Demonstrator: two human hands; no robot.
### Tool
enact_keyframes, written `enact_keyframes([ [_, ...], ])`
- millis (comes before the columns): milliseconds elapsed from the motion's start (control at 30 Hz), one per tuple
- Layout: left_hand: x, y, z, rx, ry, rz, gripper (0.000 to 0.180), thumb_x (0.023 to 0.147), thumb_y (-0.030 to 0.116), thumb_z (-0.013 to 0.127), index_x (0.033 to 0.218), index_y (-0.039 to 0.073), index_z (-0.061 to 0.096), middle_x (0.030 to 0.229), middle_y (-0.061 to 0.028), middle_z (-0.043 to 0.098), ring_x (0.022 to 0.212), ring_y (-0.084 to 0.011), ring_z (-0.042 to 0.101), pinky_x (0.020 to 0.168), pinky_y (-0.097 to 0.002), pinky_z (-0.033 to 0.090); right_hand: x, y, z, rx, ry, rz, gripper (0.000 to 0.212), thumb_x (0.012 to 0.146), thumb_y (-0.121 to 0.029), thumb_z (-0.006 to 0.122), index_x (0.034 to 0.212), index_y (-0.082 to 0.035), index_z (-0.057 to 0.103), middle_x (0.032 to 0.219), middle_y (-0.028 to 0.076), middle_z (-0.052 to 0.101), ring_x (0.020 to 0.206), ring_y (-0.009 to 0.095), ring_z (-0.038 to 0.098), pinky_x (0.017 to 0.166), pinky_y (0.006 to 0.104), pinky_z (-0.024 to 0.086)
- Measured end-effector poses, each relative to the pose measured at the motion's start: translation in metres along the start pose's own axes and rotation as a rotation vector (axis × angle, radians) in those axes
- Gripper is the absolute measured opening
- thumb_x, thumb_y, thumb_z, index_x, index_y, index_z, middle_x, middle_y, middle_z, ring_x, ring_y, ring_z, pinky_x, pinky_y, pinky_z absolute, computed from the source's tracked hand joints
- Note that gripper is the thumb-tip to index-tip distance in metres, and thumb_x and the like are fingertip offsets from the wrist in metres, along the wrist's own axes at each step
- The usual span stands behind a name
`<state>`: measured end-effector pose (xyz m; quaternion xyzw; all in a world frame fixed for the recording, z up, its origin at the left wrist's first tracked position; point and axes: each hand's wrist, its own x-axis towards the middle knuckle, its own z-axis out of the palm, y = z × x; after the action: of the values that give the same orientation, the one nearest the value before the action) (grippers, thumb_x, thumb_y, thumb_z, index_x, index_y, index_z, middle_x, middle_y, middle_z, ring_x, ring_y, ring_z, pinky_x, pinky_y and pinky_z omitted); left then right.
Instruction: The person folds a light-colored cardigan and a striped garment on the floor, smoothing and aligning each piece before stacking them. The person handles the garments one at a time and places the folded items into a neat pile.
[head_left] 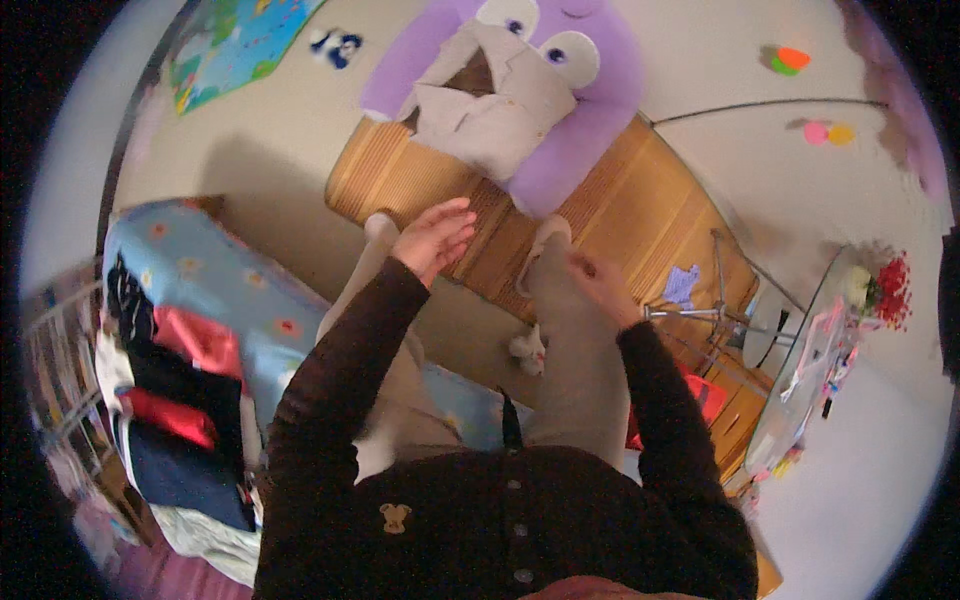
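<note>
My left hand (437, 241) is held in front of me with its fingers stretched out and holds nothing. My right hand (605, 290), a little blurred, hangs over my right leg with its fingers curled in; nothing shows in it. Beyond both hands, a light grey cloth bundle (495, 125) with a dark opening lies against a large purple plush toy (585, 150) with big white eyes. Neither hand touches them. The toy rests on a brown striped mat (640, 195). Below my hands are my legs in light trousers (575, 360).
On the left, a blue flowered cover (270, 290) bears a heap of clothes (185, 440), beside a rack (75, 350). To the right stand a thin metal frame (700, 314), a lavender cloth (682, 285) and a table with red flowers (893, 290). A white plush toy (527, 350) lies between my legs.
</note>
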<state>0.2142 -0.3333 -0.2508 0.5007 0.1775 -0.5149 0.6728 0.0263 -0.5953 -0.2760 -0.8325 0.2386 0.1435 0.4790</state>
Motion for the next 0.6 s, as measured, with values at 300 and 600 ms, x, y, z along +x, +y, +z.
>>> enact_keyframes([
  [300,-0.268,-0.105,-0.022,0.213,0.245,0.558,0.026,0.096,0.006,0.052,0.121,0.007,0.059,0.113,-0.0020,0.064,0.104,-0.0112,0.058,0.093,-0.0267,0.045,-0.082,-0.056,0.049,-0.728,-0.095,-0.445,0.025,0.083,-0.021,0.063,0.104,-0.008,0.067,0.093,0.014,0.067,0.083,0.031,0.064,0.074,0.0413,0.050],
  [600,-0.498,-0.356,-0.133,0.212,1.304,0.484,0.018,0.092,-0.002,0.051,0.104,0.000,0.064,0.102,-0.0056,0.065,0.097,-0.0145,0.060,0.088,-0.0273,0.047,-0.081,-0.046,0.074,-0.741,-0.134,-0.394,0.026,0.086,-0.033,0.058,0.104,-0.018,0.069,0.097,0.012,0.069,0.089,0.033,0.065,0.075,0.0428,0.051],
])
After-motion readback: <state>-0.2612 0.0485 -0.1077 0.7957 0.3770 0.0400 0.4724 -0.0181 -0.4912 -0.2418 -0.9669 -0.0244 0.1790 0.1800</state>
